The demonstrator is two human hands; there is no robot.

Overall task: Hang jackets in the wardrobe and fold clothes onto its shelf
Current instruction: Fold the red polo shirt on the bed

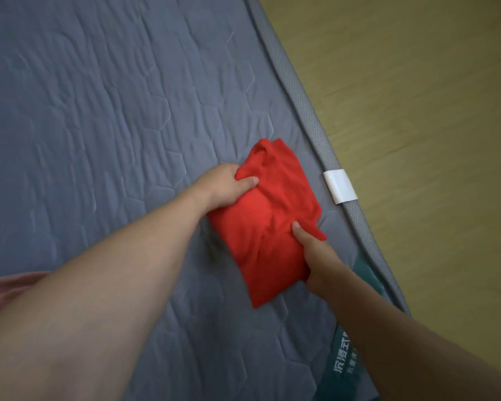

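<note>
Fingers of both hands curl round a folded red cloth garment [272, 215].
Left hand [223, 186] grips its far-left edge, right hand [315, 256] pinches its near-right side; it lies on the grey-blue quilted mattress [99, 111], near the edge.

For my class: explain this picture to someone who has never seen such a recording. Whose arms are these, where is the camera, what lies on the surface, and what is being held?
There is no machine here. A person wears one camera on the head, looking down at their own bare arms. The surface is a grey-blue quilted mattress beside a yellowish wooden floor. On it lies a folded red cloth garment. The left hand grips its far edge; the right hand grips its near side, thumb on top. A white tag sits on the mattress edge.
</note>
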